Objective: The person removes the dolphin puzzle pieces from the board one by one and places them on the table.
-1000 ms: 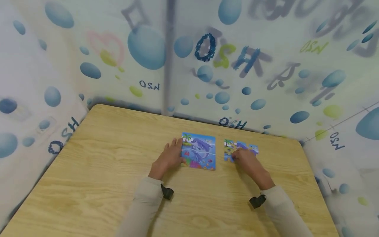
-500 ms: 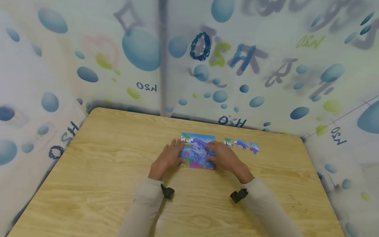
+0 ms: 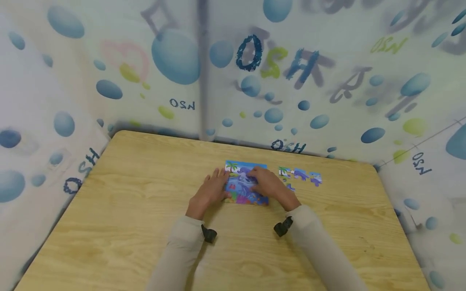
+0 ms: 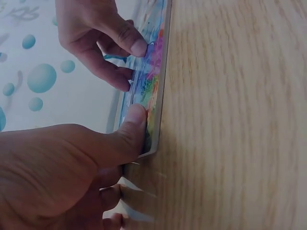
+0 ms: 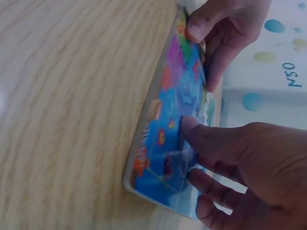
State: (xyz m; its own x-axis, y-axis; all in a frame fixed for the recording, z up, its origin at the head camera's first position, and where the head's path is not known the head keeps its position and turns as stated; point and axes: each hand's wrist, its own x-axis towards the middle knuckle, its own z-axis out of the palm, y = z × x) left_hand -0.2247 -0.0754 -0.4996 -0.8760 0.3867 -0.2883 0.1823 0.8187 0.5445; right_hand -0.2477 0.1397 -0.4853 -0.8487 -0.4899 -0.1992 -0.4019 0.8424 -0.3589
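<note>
Wood grain runs across the pale tabletop (image 3: 138,226) under both my hands. Near its far side, a little right of centre, lies the picture board (image 3: 238,197), flat, printed with a dolphin, a palm tree and bright coral along the near edge. My left hand (image 3: 208,190) is at the board's left edge, fingers loosely extended and spread, and its thumb rests on top by the near corner. My right hand (image 3: 270,184) reaches over the right half, thumb and fingertips bent and set apart, touching the picture; I cannot tell whether they pinch anything. Just right of the board, jigsaw pieces (image 3: 300,174) lie on the wood: a palm-tree one, a purple dolphin one and a blue-and-purple one in a slanting row, with another below, partly hidden behind my right hand. I wear light sleeves (image 3: 322,250), and at each wrist sits a small black device (image 3: 209,234). Behind everything stands a pale wall (image 3: 233,18), patterned with blue ovals, green drops and lettering.
</note>
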